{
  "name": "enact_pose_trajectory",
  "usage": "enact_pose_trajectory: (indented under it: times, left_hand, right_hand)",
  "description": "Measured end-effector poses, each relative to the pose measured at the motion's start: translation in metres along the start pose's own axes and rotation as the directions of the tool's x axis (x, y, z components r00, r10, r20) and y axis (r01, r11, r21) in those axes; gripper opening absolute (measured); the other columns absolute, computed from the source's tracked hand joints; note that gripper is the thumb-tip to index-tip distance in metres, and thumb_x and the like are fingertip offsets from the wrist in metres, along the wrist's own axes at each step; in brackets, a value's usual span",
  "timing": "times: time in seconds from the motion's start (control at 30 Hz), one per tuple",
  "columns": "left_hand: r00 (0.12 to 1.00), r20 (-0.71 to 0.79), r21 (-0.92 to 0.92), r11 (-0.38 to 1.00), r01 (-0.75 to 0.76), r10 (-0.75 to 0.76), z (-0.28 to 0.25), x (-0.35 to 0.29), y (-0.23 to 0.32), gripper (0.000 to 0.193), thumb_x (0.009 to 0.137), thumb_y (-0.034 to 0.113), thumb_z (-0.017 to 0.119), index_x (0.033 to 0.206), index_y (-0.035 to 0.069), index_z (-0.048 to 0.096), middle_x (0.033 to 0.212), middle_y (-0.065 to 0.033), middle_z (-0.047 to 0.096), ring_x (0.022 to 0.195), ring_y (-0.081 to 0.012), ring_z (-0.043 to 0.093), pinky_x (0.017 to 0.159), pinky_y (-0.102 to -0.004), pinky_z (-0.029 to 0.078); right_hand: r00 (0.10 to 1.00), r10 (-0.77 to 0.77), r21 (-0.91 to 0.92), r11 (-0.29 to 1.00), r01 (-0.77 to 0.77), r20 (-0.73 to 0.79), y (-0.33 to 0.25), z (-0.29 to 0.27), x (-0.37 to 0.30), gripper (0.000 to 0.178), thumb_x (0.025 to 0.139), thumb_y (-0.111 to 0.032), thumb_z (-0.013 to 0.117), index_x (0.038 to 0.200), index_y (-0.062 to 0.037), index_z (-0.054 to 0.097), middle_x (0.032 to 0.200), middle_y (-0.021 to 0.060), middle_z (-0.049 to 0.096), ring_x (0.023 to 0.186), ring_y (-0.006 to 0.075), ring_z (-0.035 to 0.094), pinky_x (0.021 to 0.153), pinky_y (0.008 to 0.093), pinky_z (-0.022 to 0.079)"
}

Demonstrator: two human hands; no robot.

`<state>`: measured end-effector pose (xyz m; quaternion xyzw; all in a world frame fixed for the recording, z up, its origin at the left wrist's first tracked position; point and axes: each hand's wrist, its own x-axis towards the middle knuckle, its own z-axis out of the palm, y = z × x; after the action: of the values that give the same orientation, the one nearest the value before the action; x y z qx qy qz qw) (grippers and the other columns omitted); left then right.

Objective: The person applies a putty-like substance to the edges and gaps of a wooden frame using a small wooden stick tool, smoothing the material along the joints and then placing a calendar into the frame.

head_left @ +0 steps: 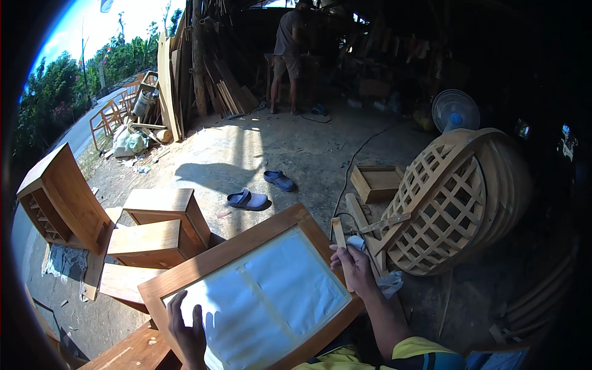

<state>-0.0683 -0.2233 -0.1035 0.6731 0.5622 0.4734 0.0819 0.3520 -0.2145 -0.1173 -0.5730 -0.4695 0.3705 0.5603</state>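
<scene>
Framed panel [264, 290]: set askew, just right of the wooden boxes [147, 239];
Technique: I'd brace the panel, keep the wooden strip [338, 233] clear of its pale sheet [302, 265];
Right hand [357, 268]: pinching the strip by the right rail [315, 229];
Left hand [188, 330]: fingers spread over panel's left side; contact unclear

Sky [91, 29] glaring, upper left | floor [320, 139] — hard shadows | right side dark | fisheye curvature
</scene>
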Motion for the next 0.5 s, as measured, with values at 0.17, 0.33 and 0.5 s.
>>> enact_pose_trajectory:
  times: [0.17,0.33,0.5]
  left_hand:
    - [0.874,0.464,-0.581,0.794,0.178,0.144,0.083,-0.004,0.075,0.044,0.100,0.008,0.062,0.141,-0.002,0.049,0.130,-0.0211,0.065,0.118,-0.0312,0.066,0.102,-0.0420,0.050]
    - [0.810,0.586,-0.590,0.698,0.406,0.023,0.088,-0.004,0.046,0.020,0.106,0.009,0.055,0.120,-0.004,0.060,0.107,-0.0125,0.072,0.099,-0.0197,0.069,0.091,-0.0352,0.053]
    - [0.868,0.480,-0.631,0.635,0.445,-0.132,0.054,-0.013,0.029,0.022,0.110,0.015,0.052,0.106,-0.002,0.065,0.092,-0.0105,0.074,0.090,-0.0160,0.069,0.081,-0.0322,0.055]
  right_hand:
    - [0.823,-0.225,0.149,0.974,0.172,0.522,-0.070,0.129,-0.021,0.038,0.110,-0.028,0.052,0.136,-0.0020,0.063,0.132,0.0109,0.067,0.133,0.0231,0.054,0.114,0.0377,0.042]
    - [0.641,-0.545,-0.276,0.605,0.747,0.541,-0.091,0.114,0.007,0.076,0.100,-0.056,0.059,0.154,-0.0039,0.045,0.155,0.0217,0.045,0.146,0.0389,0.042,0.120,0.0482,0.034]
    - [-0.164,-0.948,-0.903,-0.311,0.296,0.273,-0.307,-0.040,0.088,0.089,0.102,-0.074,0.024,0.164,-0.0095,0.025,0.168,0.0200,0.021,0.155,0.0423,0.020,0.123,0.0588,0.024]
